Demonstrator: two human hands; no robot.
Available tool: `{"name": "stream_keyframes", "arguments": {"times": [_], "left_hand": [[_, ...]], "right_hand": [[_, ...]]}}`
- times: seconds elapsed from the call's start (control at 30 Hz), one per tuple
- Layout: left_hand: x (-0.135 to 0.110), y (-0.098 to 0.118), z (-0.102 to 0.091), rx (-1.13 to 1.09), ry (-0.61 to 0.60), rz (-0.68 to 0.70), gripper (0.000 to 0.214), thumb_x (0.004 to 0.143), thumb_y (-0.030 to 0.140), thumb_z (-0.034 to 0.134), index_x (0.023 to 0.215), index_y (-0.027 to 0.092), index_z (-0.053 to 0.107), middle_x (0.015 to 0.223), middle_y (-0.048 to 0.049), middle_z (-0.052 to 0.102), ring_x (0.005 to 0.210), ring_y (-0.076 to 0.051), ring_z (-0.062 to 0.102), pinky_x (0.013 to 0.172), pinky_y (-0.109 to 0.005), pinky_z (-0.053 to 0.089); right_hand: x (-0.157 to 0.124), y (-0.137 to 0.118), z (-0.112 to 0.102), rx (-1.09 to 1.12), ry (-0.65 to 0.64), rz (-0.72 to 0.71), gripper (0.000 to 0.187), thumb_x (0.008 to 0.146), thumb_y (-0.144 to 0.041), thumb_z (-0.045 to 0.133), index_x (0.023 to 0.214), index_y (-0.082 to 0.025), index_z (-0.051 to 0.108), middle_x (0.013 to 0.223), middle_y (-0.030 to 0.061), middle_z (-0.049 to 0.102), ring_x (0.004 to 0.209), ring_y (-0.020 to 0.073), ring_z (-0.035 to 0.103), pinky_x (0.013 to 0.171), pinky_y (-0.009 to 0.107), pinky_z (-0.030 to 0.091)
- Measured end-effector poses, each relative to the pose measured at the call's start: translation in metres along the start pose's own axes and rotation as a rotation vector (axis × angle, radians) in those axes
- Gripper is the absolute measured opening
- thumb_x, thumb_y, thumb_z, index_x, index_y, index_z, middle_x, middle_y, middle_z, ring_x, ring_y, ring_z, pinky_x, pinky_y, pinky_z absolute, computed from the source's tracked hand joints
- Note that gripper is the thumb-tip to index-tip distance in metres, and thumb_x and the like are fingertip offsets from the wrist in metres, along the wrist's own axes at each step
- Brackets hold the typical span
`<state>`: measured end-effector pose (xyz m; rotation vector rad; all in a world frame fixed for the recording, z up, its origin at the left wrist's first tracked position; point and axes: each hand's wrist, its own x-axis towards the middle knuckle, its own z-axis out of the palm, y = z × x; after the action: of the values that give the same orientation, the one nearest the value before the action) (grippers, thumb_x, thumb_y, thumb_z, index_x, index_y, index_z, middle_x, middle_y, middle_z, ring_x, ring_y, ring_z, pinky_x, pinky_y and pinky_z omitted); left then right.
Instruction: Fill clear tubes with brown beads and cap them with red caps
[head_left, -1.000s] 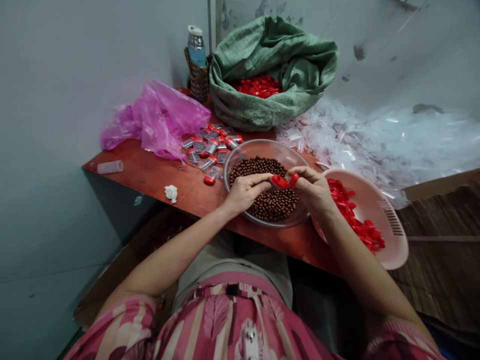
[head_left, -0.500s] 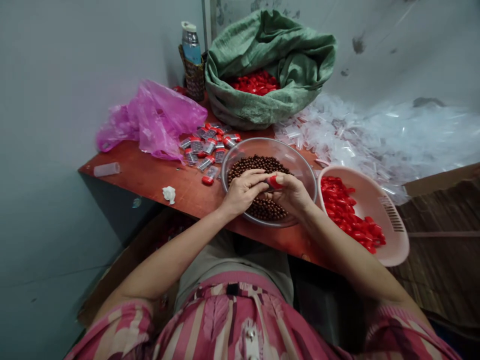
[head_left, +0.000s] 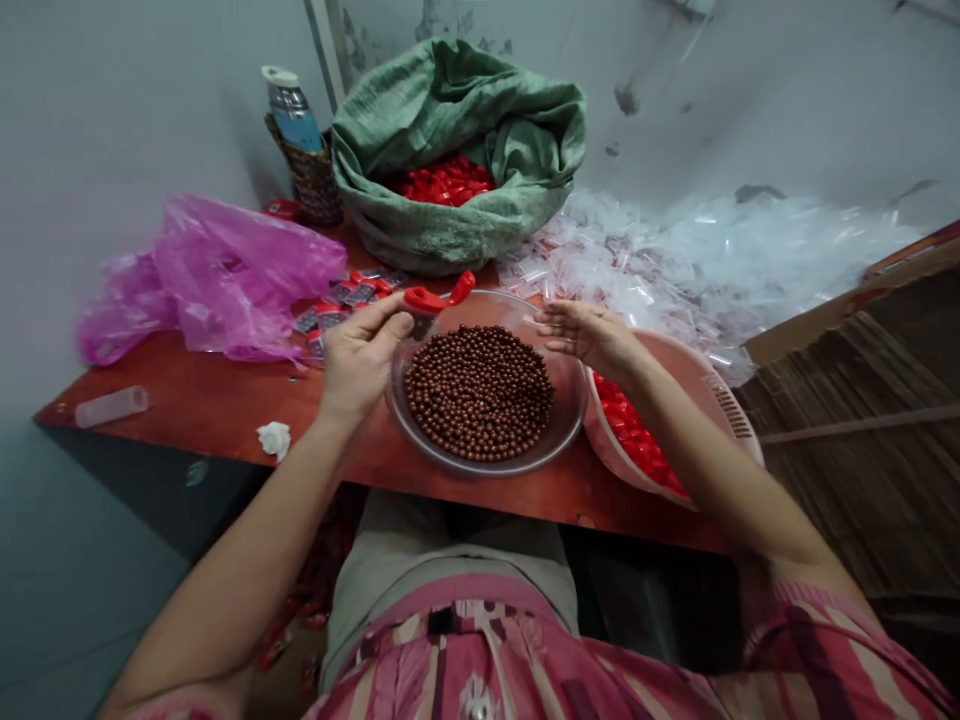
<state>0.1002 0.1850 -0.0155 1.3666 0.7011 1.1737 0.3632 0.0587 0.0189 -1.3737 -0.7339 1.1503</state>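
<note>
My left hand [head_left: 361,355] pinches a red plastic piece [head_left: 439,295] and holds it over the far left rim of a clear bowl [head_left: 559,432] full of small brown beads [head_left: 480,392]. My right hand [head_left: 583,332] hovers open, palm down, above the bowl's far right rim, with nothing in it. Just beyond that hand lies a heap of clear plastic tubes [head_left: 675,255]. A pink basket [head_left: 731,425] of red caps sits under my right forearm. Filled tubes with red caps [head_left: 337,297] lie behind my left hand.
A green sack [head_left: 457,215] holding red caps stands at the back. A crumpled pink plastic bag [head_left: 217,280] lies at the left, with a bottle [head_left: 291,105] in a woven holder behind it. One clear tube [head_left: 111,406] and a white scrap [head_left: 274,438] lie near the red table's edge [head_left: 225,445].
My hands were together over the beads with the red piece between them. They have parted: the left carried the red piece to the far left rim, the right opened and moved right.
</note>
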Motion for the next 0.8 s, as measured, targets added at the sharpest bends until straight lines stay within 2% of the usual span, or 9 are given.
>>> {"name": "stream_keyframes", "arguments": {"times": [0.03,0.1,0.23,0.33,0.47,0.53,0.67,0.8], "left_hand": [[0.002,-0.001,0.000,-0.005,-0.007,-0.010,0.036,0.075,0.040,0.073,0.105,0.020,0.074,0.107,-0.0041,0.074,0.099,-0.021,0.067,0.098,-0.035,0.050],[0.000,-0.002,0.007,-0.011,-0.068,-0.053,0.036,0.075,0.041,0.074,0.103,0.018,0.075,0.105,-0.0055,0.075,0.097,-0.022,0.068,0.095,-0.035,0.051],[-0.019,-0.005,0.032,-0.023,-0.254,-0.054,0.029,0.079,0.038,0.069,0.100,0.018,0.076,0.109,-0.0066,0.074,0.106,-0.023,0.066,0.101,-0.035,0.048],[-0.029,-0.008,0.044,-0.013,-0.333,0.001,0.025,0.082,0.033,0.067,0.101,0.019,0.076,0.112,-0.0071,0.072,0.113,-0.023,0.062,0.107,-0.036,0.043],[-0.033,-0.013,0.046,-0.025,-0.414,0.048,0.025,0.083,0.032,0.066,0.104,0.021,0.075,0.114,-0.0075,0.072,0.120,-0.023,0.058,0.109,-0.038,0.041],[-0.035,-0.015,0.046,-0.041,-0.416,0.045,0.024,0.084,0.031,0.065,0.103,0.021,0.076,0.114,-0.0080,0.071,0.120,-0.023,0.059,0.108,-0.038,0.042],[-0.037,-0.018,0.046,-0.042,-0.356,0.065,0.022,0.083,0.031,0.066,0.099,0.021,0.076,0.113,-0.0077,0.071,0.115,-0.022,0.062,0.107,-0.038,0.044],[-0.039,-0.021,0.045,-0.019,-0.317,0.105,0.021,0.083,0.029,0.066,0.098,0.020,0.077,0.111,-0.0087,0.072,0.110,-0.021,0.064,0.104,-0.036,0.047]], "right_hand": [[0.003,-0.003,-0.006,-0.006,0.016,-0.020,0.041,0.071,-0.046,0.078,0.100,-0.019,0.068,0.102,0.0073,0.074,0.087,0.0152,0.071,0.071,0.024,0.059],[0.003,-0.003,-0.004,0.011,-0.055,-0.019,0.044,0.071,-0.049,0.077,0.103,-0.020,0.068,0.107,0.0079,0.073,0.092,0.0173,0.071,0.075,0.028,0.060],[-0.010,0.011,0.030,0.087,-0.370,0.090,0.054,0.069,-0.056,0.077,0.108,-0.020,0.067,0.113,0.0095,0.071,0.103,0.0238,0.068,0.084,0.041,0.059],[-0.018,0.018,0.050,0.151,-0.453,0.152,0.049,0.072,-0.052,0.076,0.107,-0.019,0.067,0.111,0.0095,0.071,0.107,0.0238,0.066,0.088,0.042,0.057],[-0.018,0.018,0.055,0.196,-0.448,0.248,0.046,0.069,-0.047,0.078,0.103,-0.017,0.068,0.102,0.0084,0.072,0.104,0.0233,0.066,0.092,0.044,0.055],[-0.019,0.017,0.059,0.201,-0.424,0.271,0.042,0.068,-0.044,0.078,0.097,-0.016,0.069,0.095,0.0074,0.072,0.099,0.0236,0.067,0.092,0.045,0.055],[-0.022,0.022,0.077,0.186,-0.284,0.142,0.027,0.064,-0.036,0.076,0.079,-0.015,0.069,0.084,0.0061,0.071,0.090,0.0229,0.067,0.086,0.042,0.057],[-0.024,0.032,0.092,0.215,-0.089,0.075,0.018,0.062,-0.032,0.071,0.071,-0.018,0.066,0.073,0.0011,0.067,0.079,0.0197,0.065,0.074,0.037,0.060]]}}
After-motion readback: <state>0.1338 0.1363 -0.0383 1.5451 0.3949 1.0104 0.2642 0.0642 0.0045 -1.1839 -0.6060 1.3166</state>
